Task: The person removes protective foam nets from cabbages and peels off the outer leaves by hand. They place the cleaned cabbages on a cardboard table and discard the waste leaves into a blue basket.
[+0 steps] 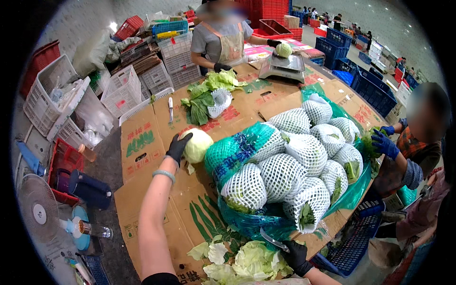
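Observation:
My left hand (179, 148), in a black glove, rests against the side of a peeled pale-green cabbage (198, 146) on the cardboard. My right hand (296, 257), also black-gloved, grips a small knife (272, 239) whose blade points up and left. Loose cabbage leaves (254, 262) lie in front of me beside that hand. Several cabbages in white foam net sleeves (305, 152) fill a green plastic bag (233, 148) on the table. The peeled cabbage sits against the bag's left end.
Across the table, a co-worker's gloved hand (273, 43) is by a cabbage (284, 50) on a scale (283, 66). Another knife (170, 109) lies near trimmed leaves (203, 98). Blue-gloved hands (385, 142) hold greens at right. A blue crate (351, 242) stands below the table edge.

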`<action>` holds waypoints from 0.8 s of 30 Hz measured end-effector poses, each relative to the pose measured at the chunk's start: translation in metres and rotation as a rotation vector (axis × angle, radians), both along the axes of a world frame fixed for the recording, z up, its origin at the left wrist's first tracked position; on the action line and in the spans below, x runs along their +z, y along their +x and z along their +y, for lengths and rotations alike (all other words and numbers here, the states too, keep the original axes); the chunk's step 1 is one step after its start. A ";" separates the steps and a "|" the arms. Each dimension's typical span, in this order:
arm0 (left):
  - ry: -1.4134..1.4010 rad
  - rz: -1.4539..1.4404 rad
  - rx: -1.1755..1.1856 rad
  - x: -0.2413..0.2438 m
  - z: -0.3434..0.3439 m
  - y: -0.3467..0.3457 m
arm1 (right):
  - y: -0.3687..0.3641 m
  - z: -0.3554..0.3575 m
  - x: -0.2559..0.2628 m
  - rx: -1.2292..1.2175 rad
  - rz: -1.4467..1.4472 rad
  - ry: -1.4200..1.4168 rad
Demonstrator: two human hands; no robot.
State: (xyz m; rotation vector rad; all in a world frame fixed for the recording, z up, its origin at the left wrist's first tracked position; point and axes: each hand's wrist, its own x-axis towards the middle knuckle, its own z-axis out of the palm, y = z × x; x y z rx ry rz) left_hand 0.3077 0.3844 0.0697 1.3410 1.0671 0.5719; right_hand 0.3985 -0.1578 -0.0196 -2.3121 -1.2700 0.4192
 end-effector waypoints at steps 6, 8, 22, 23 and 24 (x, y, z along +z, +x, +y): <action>0.076 -0.232 0.239 -0.020 0.041 0.020 | -0.001 0.003 -0.002 -0.002 -0.046 0.070; 0.116 -0.268 0.227 -0.059 0.069 0.028 | -0.003 0.001 -0.003 -0.011 -0.060 0.089; 0.391 -0.122 0.182 -0.108 -0.041 -0.077 | -0.004 -0.008 -0.018 -0.126 -0.056 0.302; 0.446 -0.075 0.102 -0.097 -0.076 -0.097 | -0.007 -0.002 -0.013 -0.257 0.063 0.383; 0.523 0.023 0.045 -0.095 -0.107 -0.126 | -0.010 0.005 -0.006 -0.271 0.100 0.460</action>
